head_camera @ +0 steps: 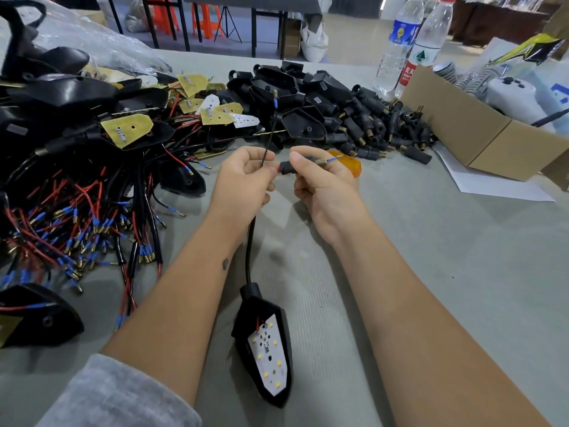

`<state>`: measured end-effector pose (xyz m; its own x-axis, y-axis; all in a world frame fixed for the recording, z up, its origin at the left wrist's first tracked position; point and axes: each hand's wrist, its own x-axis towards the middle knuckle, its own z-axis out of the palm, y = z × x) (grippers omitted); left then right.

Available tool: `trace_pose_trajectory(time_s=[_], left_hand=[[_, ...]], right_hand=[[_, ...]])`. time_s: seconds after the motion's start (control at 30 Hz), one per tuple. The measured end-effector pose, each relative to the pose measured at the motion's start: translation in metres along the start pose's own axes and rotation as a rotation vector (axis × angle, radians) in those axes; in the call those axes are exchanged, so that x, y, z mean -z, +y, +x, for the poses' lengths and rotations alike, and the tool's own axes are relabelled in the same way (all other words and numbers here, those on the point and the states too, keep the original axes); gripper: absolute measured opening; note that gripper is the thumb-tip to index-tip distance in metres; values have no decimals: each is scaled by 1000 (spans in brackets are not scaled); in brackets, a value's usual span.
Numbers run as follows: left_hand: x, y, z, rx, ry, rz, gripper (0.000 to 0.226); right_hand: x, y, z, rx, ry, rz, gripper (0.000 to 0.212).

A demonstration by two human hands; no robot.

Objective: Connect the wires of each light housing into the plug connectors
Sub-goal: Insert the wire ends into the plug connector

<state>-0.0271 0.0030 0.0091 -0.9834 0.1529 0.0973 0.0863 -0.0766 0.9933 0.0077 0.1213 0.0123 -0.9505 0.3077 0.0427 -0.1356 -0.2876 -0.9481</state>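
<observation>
Your left hand (243,177) pinches the black wire (269,140), your right hand (320,180) pinches the plug (288,167); a loose grip may let the wire slip out.

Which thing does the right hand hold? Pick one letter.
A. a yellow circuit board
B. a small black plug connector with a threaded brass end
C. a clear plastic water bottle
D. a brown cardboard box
B: the right hand pinches the small black plug connector, from whose threaded brass end a blue-sleeved wire tip sticks out.

Two water bottles (409,41) behind cardboard box (480,131) (open); paper sheet (492,186) beneath box.
</observation>
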Motion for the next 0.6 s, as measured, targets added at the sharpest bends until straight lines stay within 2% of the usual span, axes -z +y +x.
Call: trace_pose_trajectory(time_s=[0.13, 0.23, 0.3, 0.47, 0.53, 0.6], left_hand=[[-2, -1, 2, 40, 16, -28, 28], [-3, -2, 1, -6, -1, 4, 27], [-4, -2, -1, -27, -21, 24, 28], [-4, 3, -3, 16, -11, -62, 25], [-4, 3, -2, 42, 7, -95, 19], [-2, 2, -1, -9, 40, -79, 20]], right_hand=[[0, -2, 1, 10, 20, 34, 6], [0, -3, 2, -52, -11, -7, 38], [-1, -3, 2, -71, -38, -10, 51], [-3, 1, 3, -33, 21, -112, 47], [-3, 1, 3, -29, 55, -69, 45], [-1, 0, 3, -36, 59, 8, 45]])
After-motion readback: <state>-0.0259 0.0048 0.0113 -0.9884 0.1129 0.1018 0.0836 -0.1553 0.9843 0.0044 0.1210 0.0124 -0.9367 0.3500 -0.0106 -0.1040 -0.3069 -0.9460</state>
